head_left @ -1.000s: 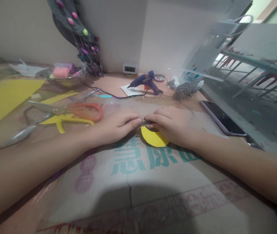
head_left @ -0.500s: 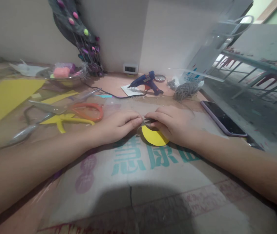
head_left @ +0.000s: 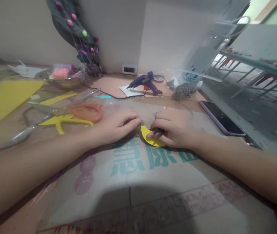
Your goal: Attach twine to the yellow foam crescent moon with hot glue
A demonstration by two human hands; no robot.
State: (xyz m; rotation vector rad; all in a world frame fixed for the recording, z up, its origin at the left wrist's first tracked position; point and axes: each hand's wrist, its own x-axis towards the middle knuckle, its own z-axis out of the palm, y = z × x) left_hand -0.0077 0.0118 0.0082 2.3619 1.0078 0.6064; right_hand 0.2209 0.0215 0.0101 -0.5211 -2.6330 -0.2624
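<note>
A yellow crescent-shaped piece of paper or felt lies between my hands, over the printed cardboard. My left hand is closed in a pinch at the crescent's upper left tip. From the right, my right hand reaches over the other end with curled fingers. They close on a small dark object, too blurred to name, just above the yellow surface. The crescent's right end is hidden under these fingers. Orange-handled scissors lie left of my left hand, beside a yellow cutout.
A blue glue gun rests on white paper behind my hands. Grey yarn and a phone lie to the right. At the left are a yellow sheet and a bowl with pink material.
My right hand has shifted slightly right and toward me, its fingers curling over the crescent with the dark object. My left hand keeps its pinch at the tip.
</note>
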